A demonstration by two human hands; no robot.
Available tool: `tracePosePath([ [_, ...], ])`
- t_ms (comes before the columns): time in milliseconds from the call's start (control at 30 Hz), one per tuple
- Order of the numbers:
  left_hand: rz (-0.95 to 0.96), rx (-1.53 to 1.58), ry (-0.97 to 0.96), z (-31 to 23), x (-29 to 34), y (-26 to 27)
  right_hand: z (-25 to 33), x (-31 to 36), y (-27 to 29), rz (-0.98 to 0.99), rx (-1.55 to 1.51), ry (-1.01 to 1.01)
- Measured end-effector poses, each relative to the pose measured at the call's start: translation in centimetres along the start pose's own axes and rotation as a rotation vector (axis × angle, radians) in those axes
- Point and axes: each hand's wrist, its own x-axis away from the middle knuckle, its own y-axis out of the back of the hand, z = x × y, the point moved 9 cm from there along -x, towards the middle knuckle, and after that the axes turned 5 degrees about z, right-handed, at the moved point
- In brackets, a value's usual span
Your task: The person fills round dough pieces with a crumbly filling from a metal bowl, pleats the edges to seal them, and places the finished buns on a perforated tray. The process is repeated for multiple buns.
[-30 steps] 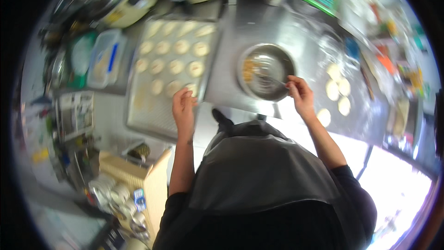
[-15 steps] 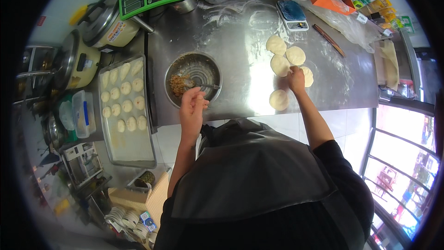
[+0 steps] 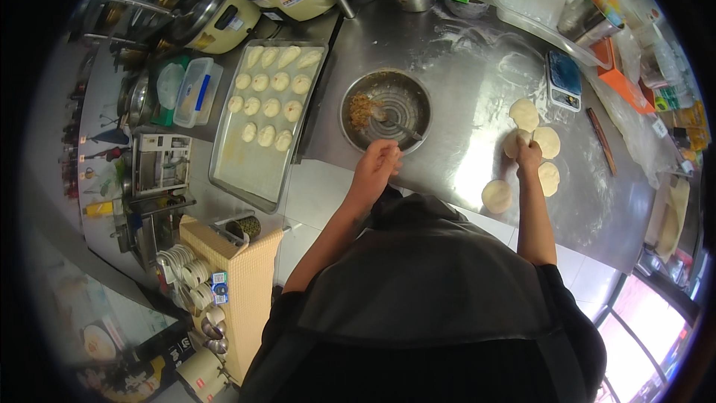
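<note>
Right-hand grip: My right hand [image 3: 528, 154] pinches the edge of one dough disc [image 3: 513, 144], thin, soft and shaded, over the right part of the worktable.
Left-hand grip: My left hand [image 3: 382, 158] has its fingers curled at the near rim of the mixing bowl; I cannot tell whether they close on anything.
Dough blanks: Four more flattened rounds [image 3: 548, 142], pale and smooth; three lie close around my right hand, the fourth nearer the front edge.
Mixing bowl [image 3: 409, 97]: Round, shiny metal, with concentric rings in the base.
Filling [image 3: 362, 110]: Brown, crumbly mass, heaped against the bowl's left wall.
Spoon [image 3: 406, 131]: Head at the filling, dark handle slanting toward the right rim.
Worktable [image 3: 462, 82]: Brushed metal, streaked with white flour.
Tray [image 3: 246, 168]: Rectangular, shallow metal, set at a slant left of the bowl.
Shaped dough pieces [image 3: 271, 107]: Tapered ovals in the far row, rounded buns in the three nearer rows.
Rolling pin [image 3: 601, 140]: Slim brown rod, right of the discs.
Compact scale [image 3: 564, 75]: White body, dark blue square platform, beyond the discs.
</note>
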Motion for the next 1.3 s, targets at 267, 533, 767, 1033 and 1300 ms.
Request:
tracePosePath([
  [267,0.239,0.909,0.292,4.0,-3.3,-1.8,16.1,17.4,-15.0,0.819,-0.427,0.324],
  [533,-0.048,0.809,0.169,6.5,-2.8,3.2,22.5,23.3,-20.0,0.700,0.279,0.818],
  [767,-0.152,0.716,0.054,7.8,-1.5,9.6,21.6,20.4,-24.4,0.264,0.966,1.070],
  [1033,-0.143,0.813,0.049,7.1,-1.6,13.5,17.8,16.9,-29.6,0.482,1.196,0.859],
  [1300,-0.087,0.996,0.142,5.8,-4.0,12.4,23.8,23.5,-22.6,0.619,0.300,0.925],
])
